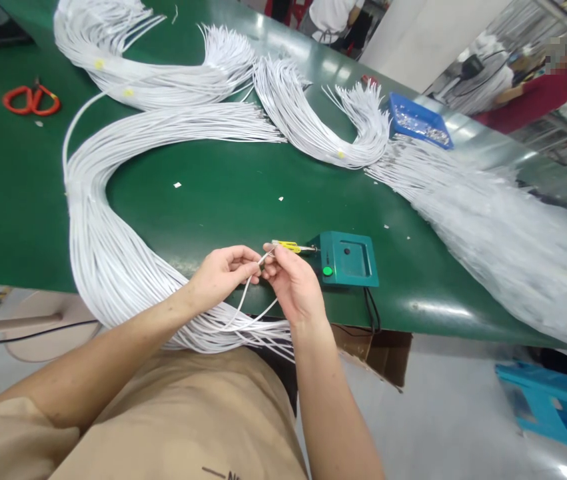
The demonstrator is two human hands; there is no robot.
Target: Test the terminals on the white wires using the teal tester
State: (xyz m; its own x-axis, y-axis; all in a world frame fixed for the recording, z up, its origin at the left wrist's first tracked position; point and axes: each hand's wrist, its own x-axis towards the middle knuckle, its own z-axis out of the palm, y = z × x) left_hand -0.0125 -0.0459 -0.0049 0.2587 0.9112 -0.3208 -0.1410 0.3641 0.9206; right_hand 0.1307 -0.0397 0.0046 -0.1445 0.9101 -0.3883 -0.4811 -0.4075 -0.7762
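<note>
Pinched in the fingers of my left hand is a thin white cable. Its end runs up to the fingertips of my right hand, which are closed on it too. The very tip is too small to make out. Just beyond my right fingers, a yellow piece with a metal rod reaches out from a small teal box with a green button. A large bundle of white cables curves over the table and passes under my left forearm, its ends hanging by the table's front edge.
More white cable bundles lie at the back of the green table. Orange-handled scissors rest at the far left. A blue tray of small parts and plastic-covered cables are on the right. A blue stool stands below; people work behind.
</note>
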